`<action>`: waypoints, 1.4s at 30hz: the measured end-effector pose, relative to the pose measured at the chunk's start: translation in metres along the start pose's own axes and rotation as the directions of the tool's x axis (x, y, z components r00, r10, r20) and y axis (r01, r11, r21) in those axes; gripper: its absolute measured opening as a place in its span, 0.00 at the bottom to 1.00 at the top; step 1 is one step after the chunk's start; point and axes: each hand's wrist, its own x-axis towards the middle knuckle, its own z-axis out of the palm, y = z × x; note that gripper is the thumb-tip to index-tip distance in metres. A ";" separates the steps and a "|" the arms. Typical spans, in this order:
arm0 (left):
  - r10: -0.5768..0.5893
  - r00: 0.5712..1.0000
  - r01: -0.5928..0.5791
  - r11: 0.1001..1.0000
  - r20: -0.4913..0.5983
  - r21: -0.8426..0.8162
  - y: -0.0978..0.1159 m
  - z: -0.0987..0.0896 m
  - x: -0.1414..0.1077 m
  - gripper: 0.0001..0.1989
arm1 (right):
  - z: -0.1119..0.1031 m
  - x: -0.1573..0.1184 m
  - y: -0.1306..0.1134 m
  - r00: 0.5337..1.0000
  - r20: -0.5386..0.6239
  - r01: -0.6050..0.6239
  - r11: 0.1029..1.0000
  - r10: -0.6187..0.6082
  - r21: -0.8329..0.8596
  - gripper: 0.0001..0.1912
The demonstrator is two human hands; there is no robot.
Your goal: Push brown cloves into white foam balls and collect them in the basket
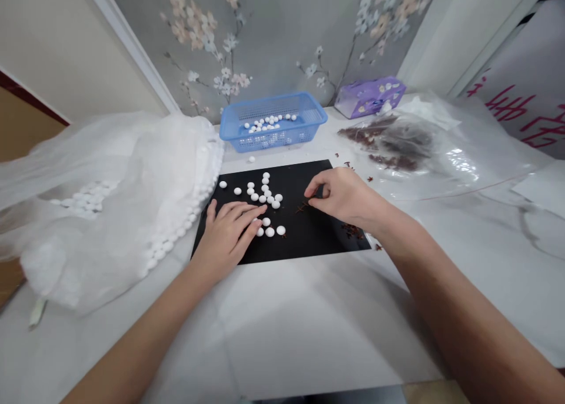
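Nearest the viewer, the white tabletop (pixel 273 333) carries both forearms. A black board (pixel 304 242) lies on it, its near edge beyond a strip of the white surface. At the board's right end, a heap of small brown pieces (pixel 352 231) lies below the right wrist.

White balls (pixel 269 231) lie in a loose near group just beside the fingertips of the left hand (pixel 225 233), one partly hidden by a finger. The left hand is palm down at the board's left side, fingers released and moderately spread; no grasp is observed. Whether the fingertips press on any ball cannot be determined.

A few brown slivers (pixel 302 207) lie on the board just beside the fingertips of the right hand (pixel 344 195). Its thumb and index finger bend towards each other with a narrow gap at the tips; whether anything is pinched there cannot be determined.

Further off, a second group of white balls (pixel 267 193) lies mid-board. A bag of white balls (pixel 123 151) stands at left. Beyond the board, a blue basket (pixel 282 140) holds more white balls; to its right are a clear bag (pixel 459 151) with brown contents and a purple packet (pixel 368 96), before a flowered wall (pixel 282 39).
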 end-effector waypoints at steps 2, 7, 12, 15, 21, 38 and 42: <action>-0.017 0.999 0.017 1.000 -0.036 -0.005 -0.001 0.000 0.000 0.16 | 0.000 0.000 -0.001 1.000 -0.003 -0.001 1.000 0.001 0.013 0.08; -0.104 0.981 0.092 0.993 -0.163 -0.080 -0.001 0.001 0.001 0.11 | -0.001 -0.002 -0.005 0.999 -0.026 0.031 0.997 -0.029 0.069 0.07; -0.169 0.947 0.119 0.974 -0.272 -0.193 0.002 -0.001 0.002 0.08 | 0.001 -0.002 -0.008 0.988 -0.065 0.148 0.973 -0.138 0.174 0.03; -0.259 0.932 0.152 0.914 -0.253 -0.376 0.007 -0.003 0.001 0.09 | 0.009 -0.003 -0.013 0.984 -0.078 0.175 0.919 -0.158 0.354 0.02; -0.402 0.915 0.249 0.539 0.014 -0.805 0.019 -0.004 -0.002 0.13 | 0.033 -0.013 -0.035 0.986 -0.123 0.167 0.731 -0.114 0.661 0.06; -0.423 0.904 0.230 0.360 0.062 -0.904 0.020 -0.002 -0.004 0.05 | 0.045 -0.023 -0.042 0.896 -0.328 0.438 0.718 -0.299 0.540 0.03; -0.423 0.905 0.215 0.384 0.036 -0.898 0.020 -0.001 -0.004 0.04 | 0.049 -0.023 -0.043 0.890 -0.342 0.449 0.714 -0.303 0.537 0.03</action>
